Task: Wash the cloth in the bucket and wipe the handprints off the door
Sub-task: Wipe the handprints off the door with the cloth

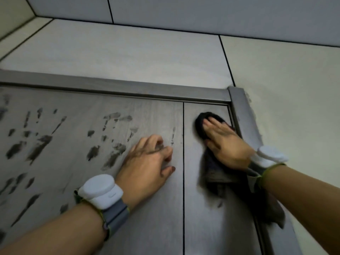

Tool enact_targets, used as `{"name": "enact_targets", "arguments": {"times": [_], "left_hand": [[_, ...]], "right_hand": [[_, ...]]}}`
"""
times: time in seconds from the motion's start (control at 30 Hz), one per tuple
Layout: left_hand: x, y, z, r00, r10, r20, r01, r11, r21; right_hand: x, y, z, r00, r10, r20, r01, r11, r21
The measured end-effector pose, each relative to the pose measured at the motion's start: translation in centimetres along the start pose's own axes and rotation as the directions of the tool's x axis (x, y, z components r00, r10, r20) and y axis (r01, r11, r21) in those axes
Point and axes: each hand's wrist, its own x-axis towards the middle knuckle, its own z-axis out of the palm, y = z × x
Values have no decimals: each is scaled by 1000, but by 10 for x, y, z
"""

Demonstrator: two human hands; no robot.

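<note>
Two hands lie on the grey wood-grain door (pixel 143 227). A dark, wet-looking cloth (pixel 211 170), bunched and blurred, sits on the narrow right panel near the top corner by the metal frame (pixel 241 115), its long axis running up and down the door with a loose tail hanging below. The right hand (pixel 223 144) presses it flat with straight fingers. The left hand (pixel 147 162) rests on the door, fingers loosely bent, holding nothing, beside dark smeared handprints (pixel 112 144).

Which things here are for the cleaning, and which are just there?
For the cleaning:
dark crumpled cloth
grey wood-grain door
dark smeared handprints
right hand, pressing the cloth
left hand, on the door

Just there:
white wrist devices
grey metal door frame
pale tiled wall
</note>
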Motion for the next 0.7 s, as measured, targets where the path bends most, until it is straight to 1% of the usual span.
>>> {"name": "enact_targets", "arguments": {"times": [0.03, 0.07, 0.1, 0.13, 0.17, 0.2, 0.23, 0.27, 0.3, 0.33, 0.37, 0.4, 0.43, 0.47, 0.5, 0.53, 0.57, 0.6, 0.63, 0.67, 0.7], "left_hand": [[-3, -3, 2, 1000, 10, -1, -10, 1000, 0], [-6, -5, 4, 1000, 18, -6, -18, 1000, -6], [-8, -7, 5, 1000, 26, -9, -26, 999, -18], [-8, -8, 5, 1000, 27, -10, -27, 999, -30], [-7, -9, 5, 1000, 23, -9, -24, 999, -37], [-6, -9, 4, 1000, 19, -10, -19, 999, -36], [-3, -9, 3, 1000, 16, -17, -17, 999, -31], [-1, -8, 1, 1000, 11, -25, -12, 999, -30], [-2, -7, 0, 1000, 3, -27, -3, 999, -34], [-1, -7, -1, 1000, -7, -30, 6, 999, -38], [-1, -6, 0, 1000, -13, -28, 11, 999, -38], [-1, -6, 0, 1000, -13, -28, 12, 1000, -29], [-1, -6, 0, 1000, -7, -29, 7, 1000, -24], [-1, -6, 0, 1000, -2, -27, 2, 1000, -24], [-1, -6, 1, 1000, -2, -28, 1, 1000, -22], [0, -6, 2, 1000, -5, -30, 5, 1000, -13], [0, -7, 2, 1000, -10, -24, 10, 1000, -7], [0, -7, 3, 1000, -17, -23, 17, 1000, -7], [1, -7, 4, 999, -24, -25, 24, 1000, -9], [1, -7, 4, 999, -27, -20, 27, 1000, -13], [2, -6, 3, 999, -32, -18, 32, 999, -18]], "right_hand": [[7, 1, -1, 994, 104, -19, -104, 995, 4], [19, 0, -3, 970, 239, -40, -238, 971, 28], [32, -5, -4, 927, 369, -65, -366, 929, 64], [43, -13, -4, 889, 447, -94, -440, 894, 90], [51, -22, -4, 882, 456, -116, -450, 890, 81], [54, -30, -1, 912, 388, -132, -383, 922, 58], [51, -36, 3, 962, 241, -125, -239, 970, 32], [43, -38, 6, 994, 60, -93, -59, 998, 14], [29, -38, 8, 994, -97, -55, 98, 995, 11], [18, -31, 7, 980, -196, -29, 197, 980, 19], [10, -19, 6, 975, -222, -25, 223, 975, 20], [9, -7, 4, 985, -166, -45, 167, 986, 18], [12, 3, 2, 998, -44, -48, 45, 999, 19], [19, 9, 0, 993, 108, -36, -108, 994, 16], [27, 9, -1, 968, 246, -42, -246, 969, 18], [35, 4, 0, 937, 341, -70, -340, 940, 24], [40, -5, 1, 914, 392, -105, -391, 920, 30], [40, -14, 2, 913, 385, -132, -385, 923, 33], [37, -21, 3, 943, 300, -145, -298, 954, 35], [28, -24, 5, 980, 159, -123, -154, 987, 44], [16, -25, 7, 996, 0, -88, 4, 999, 52]]}}
